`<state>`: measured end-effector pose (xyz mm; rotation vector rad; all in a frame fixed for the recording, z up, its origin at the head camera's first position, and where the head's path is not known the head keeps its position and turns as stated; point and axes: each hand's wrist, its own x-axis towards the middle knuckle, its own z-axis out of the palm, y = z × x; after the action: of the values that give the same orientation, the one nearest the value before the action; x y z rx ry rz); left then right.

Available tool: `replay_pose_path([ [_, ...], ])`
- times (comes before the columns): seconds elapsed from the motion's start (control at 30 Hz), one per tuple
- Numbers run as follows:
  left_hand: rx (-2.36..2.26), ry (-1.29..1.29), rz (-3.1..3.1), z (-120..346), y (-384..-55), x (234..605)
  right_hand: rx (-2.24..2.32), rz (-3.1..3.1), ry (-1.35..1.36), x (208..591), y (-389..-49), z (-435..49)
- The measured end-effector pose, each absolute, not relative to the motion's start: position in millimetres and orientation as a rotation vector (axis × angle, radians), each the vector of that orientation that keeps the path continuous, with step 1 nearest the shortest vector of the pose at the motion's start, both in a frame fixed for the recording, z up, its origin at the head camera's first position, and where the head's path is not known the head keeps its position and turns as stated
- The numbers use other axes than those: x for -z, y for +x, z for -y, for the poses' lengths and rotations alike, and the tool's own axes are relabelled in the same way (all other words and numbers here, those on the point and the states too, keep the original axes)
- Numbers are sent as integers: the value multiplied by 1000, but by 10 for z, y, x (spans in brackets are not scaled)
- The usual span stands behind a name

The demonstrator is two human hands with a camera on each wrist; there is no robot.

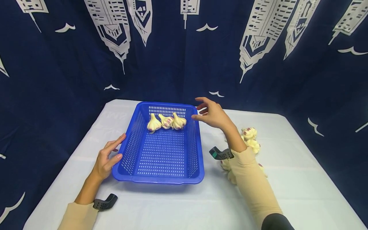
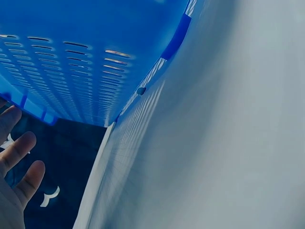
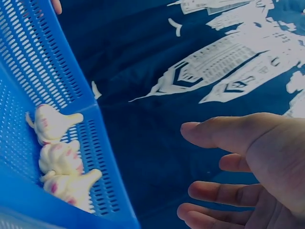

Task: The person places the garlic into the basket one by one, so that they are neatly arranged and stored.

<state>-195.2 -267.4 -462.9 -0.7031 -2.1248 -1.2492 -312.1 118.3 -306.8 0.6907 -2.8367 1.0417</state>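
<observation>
A blue plastic basket (image 1: 161, 159) with slotted walls stands on the white table. Inside, along its far wall, three garlic bulbs lie in a row: a left one (image 1: 154, 123), a middle one (image 1: 166, 121) and a right one (image 1: 179, 121). My left hand (image 1: 106, 159) rests its fingers against the basket's left rim, thumb and fingers spread. My right hand (image 1: 211, 113) hovers by the far right corner of the basket, fingers loosely bent and apart; the right wrist view shows nothing in that hand (image 3: 248, 167).
More garlic bulbs (image 1: 249, 133) lie on the white table (image 1: 287, 172) right of the basket, partly hidden under my right forearm. A dark blue cloth (image 1: 172, 64) with white building prints hangs behind the table.
</observation>
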Motion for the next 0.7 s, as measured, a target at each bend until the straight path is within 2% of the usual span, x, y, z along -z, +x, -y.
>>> replay_pose_path([
  [0.7,1258,-714,2100,2662,-1950,4636,-914,2812,608,3243,-2769,-1661],
])
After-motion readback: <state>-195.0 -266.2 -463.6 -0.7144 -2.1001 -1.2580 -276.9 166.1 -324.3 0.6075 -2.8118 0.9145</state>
